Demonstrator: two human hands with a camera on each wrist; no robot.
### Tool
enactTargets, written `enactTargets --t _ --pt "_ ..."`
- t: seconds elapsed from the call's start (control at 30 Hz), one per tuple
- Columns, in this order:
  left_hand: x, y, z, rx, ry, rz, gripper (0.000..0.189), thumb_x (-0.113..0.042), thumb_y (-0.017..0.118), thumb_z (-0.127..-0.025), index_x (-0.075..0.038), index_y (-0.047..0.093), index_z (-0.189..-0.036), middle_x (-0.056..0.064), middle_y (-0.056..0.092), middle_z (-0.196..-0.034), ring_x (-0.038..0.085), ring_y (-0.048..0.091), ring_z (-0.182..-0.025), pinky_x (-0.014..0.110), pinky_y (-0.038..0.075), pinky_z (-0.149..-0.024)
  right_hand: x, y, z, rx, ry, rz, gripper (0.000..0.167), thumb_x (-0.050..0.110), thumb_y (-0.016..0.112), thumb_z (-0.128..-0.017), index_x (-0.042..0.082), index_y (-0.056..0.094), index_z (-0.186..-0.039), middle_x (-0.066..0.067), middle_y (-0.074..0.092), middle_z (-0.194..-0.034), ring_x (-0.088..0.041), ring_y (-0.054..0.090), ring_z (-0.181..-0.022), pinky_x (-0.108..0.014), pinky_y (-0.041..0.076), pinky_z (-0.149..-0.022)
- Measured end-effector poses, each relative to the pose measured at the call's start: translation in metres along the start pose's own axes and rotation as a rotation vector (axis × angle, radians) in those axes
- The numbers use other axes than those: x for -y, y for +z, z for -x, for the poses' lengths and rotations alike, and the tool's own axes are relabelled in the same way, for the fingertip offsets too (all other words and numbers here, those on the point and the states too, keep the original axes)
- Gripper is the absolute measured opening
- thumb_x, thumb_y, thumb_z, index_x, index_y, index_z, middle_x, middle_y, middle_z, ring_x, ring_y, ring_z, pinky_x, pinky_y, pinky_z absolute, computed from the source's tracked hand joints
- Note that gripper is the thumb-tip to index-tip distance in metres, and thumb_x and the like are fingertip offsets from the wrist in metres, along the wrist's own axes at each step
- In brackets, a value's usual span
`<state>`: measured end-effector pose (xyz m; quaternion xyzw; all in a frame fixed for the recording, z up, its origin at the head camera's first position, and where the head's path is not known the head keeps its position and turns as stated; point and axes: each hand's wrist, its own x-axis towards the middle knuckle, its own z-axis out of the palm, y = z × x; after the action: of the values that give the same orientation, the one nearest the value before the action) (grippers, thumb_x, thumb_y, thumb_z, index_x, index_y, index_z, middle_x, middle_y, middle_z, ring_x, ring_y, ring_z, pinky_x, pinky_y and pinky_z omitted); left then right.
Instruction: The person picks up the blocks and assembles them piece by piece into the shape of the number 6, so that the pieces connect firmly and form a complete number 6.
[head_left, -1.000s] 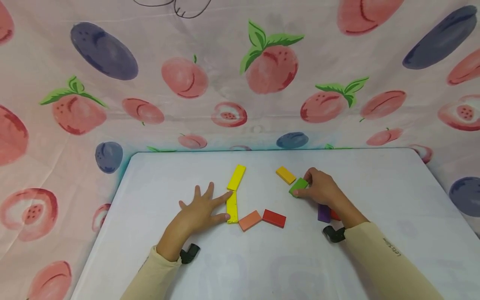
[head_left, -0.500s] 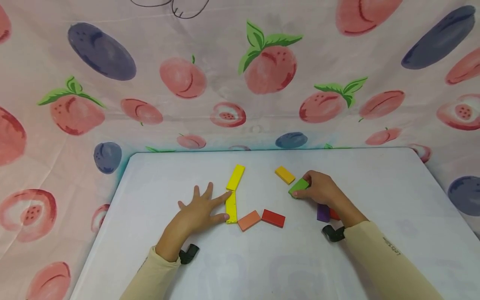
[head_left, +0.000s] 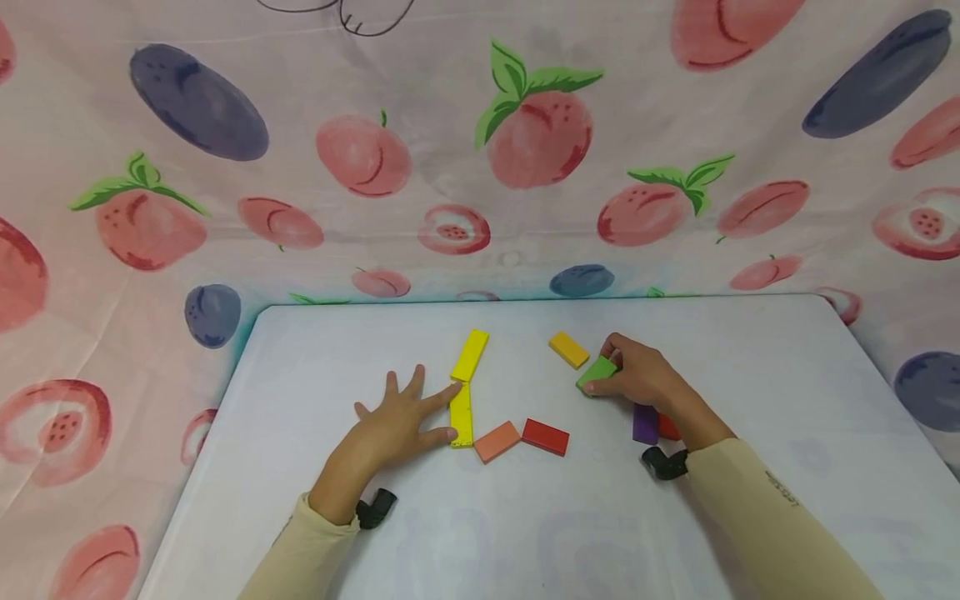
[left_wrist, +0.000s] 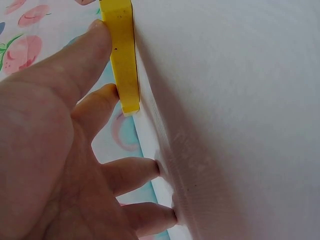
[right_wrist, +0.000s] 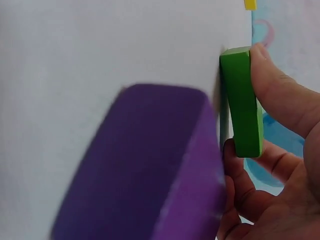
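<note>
My left hand (head_left: 390, 429) is spread beside a yellow block (head_left: 461, 417), with thumb and index fingertip touching its left side. In the left wrist view those two fingertips lie along the side of the yellow block (left_wrist: 122, 55). A second yellow block (head_left: 470, 356) meets its far end at an angle. My right hand (head_left: 641, 375) pinches a green block (head_left: 597, 375) by its ends, thumb at the near one. The right wrist view shows the green block (right_wrist: 240, 100) close over the white tabletop, thumb and curled fingers at opposite ends.
An orange-yellow block (head_left: 569, 350) lies just beyond the green one. A salmon block (head_left: 497, 442) and a red block (head_left: 546, 437) lie end to end in front. By my right wrist are a purple block (head_left: 645, 424) and another red block (head_left: 668, 427), partly hidden. Fruit-patterned cloth (head_left: 300, 150) hangs behind the table.
My right fingertips have shifted slightly at the far end of the green block. The left hand and the other blocks stay as they were; the head view drifts a little.
</note>
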<state>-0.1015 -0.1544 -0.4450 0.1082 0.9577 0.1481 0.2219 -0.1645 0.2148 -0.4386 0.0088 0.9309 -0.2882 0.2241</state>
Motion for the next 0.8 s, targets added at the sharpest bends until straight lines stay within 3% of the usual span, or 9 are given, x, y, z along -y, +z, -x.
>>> enactTargets --t 0.27,0.4,0.63,0.8 --pt "0.0 -0.001 0.002 -0.003 0.008 0.007 0.07 -0.058 0.067 -0.092 -0.052 0.035 -0.154 0.016 0.016 -0.171 0.057 0.004 -0.154 0.093 0.013 -0.097 -0.001 0.001 0.003 -0.021 -0.024 -0.013 0.052 0.04 0.085 -0.082 0.012 0.057 -0.115 -0.02 0.064 -0.119 -0.032 0.057 -0.098 -0.034 0.048 -0.074" --pt "0.0 -0.002 0.001 -0.005 0.006 0.01 0.07 -0.058 0.067 -0.092 -0.052 0.035 -0.154 0.016 0.016 -0.171 0.057 0.004 -0.154 0.093 0.013 -0.097 -0.002 0.003 0.008 -0.088 -0.102 -0.01 0.041 0.034 0.083 -0.085 0.012 0.058 -0.109 -0.016 0.064 -0.11 -0.03 0.056 -0.096 -0.034 0.047 -0.075" --pt "0.001 -0.001 0.001 -0.005 0.009 0.017 0.069 -0.059 0.067 -0.092 -0.053 0.035 -0.154 0.015 0.015 -0.172 0.057 0.002 -0.154 0.093 0.011 -0.097 -0.001 0.004 0.024 -0.192 -0.226 -0.029 0.021 0.024 0.078 -0.091 0.016 0.064 -0.105 -0.008 0.069 -0.106 -0.03 0.063 -0.103 -0.043 0.055 -0.086" --pt "0.001 0.0 0.001 -0.007 0.011 0.015 0.069 -0.059 0.067 -0.092 -0.053 0.035 -0.154 0.015 0.015 -0.172 0.056 0.003 -0.154 0.093 0.012 -0.097 0.0 0.01 0.035 -0.167 -0.25 -0.106 0.017 0.025 0.075 -0.094 0.019 0.066 -0.106 -0.004 0.066 -0.101 -0.022 0.064 -0.092 -0.033 0.053 -0.079"
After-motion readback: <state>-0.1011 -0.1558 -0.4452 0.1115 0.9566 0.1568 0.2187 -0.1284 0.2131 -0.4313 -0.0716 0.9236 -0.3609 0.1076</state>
